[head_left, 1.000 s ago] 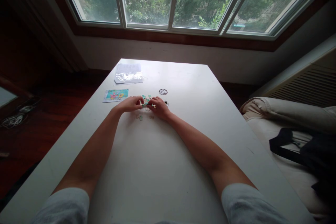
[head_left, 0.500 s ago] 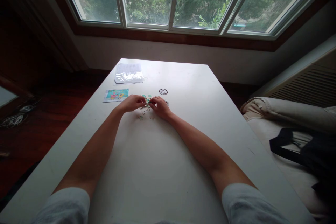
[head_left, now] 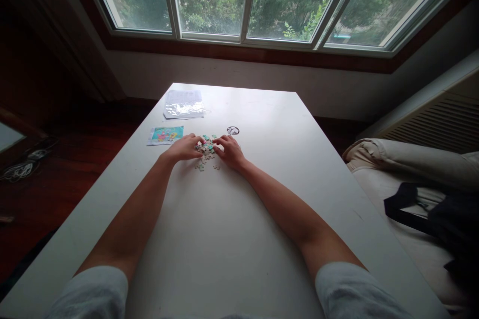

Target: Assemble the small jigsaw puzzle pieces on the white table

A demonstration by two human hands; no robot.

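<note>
A small heap of jigsaw puzzle pieces [head_left: 207,148], green, pink and pale, lies on the white table [head_left: 228,219]. My left hand [head_left: 184,147] is at the heap's left side, thumb and fingers apart, with the fingertips touching the nearest pieces. On the right side my right hand [head_left: 231,151] rests with its fingers parted and curved toward the heap. Neither hand shows a piece held between its fingers. A few loose pieces lie on the near side of the heap. Left of my left hand is a colourful picture card [head_left: 165,135] with cartoon figures on a turquoise ground.
Papers with a shiny clear plastic sleeve [head_left: 183,104] lie at the table's far left. A round black-and-white mark or disc [head_left: 232,130] is beyond my right hand. A beige padded seat [head_left: 381,179] with a dark strapped bag [head_left: 445,214] stands to the right.
My hands, which were closed together over the pieces, have parted a little and their fingers have opened. More of the heap shows between them.
</note>
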